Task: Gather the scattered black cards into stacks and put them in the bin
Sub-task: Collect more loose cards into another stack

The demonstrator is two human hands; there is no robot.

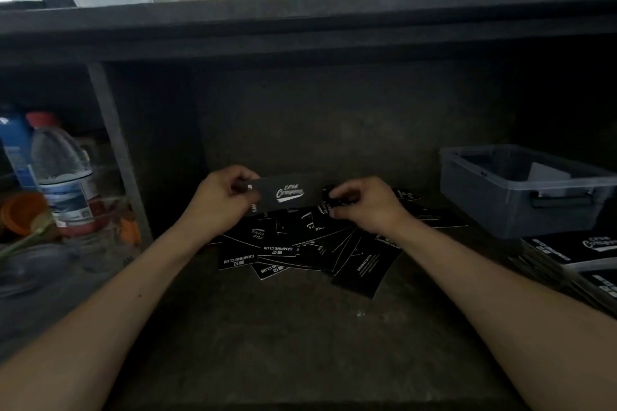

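Note:
Several black cards point(300, 250) with white print lie scattered on the dark shelf floor in the middle. My left hand point(222, 200) grips a small stack of black cards point(287, 192) by its left end, lifted just above the pile. My right hand point(362, 202) pinches another black card point(325, 205) at the pile's right side, fingers curled over it. The grey plastic bin point(494, 210) stands at the right, apart from both hands, with a pale sheet inside.
Stacks of black cards point(574, 260) sit at the right front, below the bin. Left of a vertical divider point(117, 150) stand a water bottle point(63, 173), an orange cup point(21, 213) and other clutter. A shelf top point(300, 30) overhangs the space.

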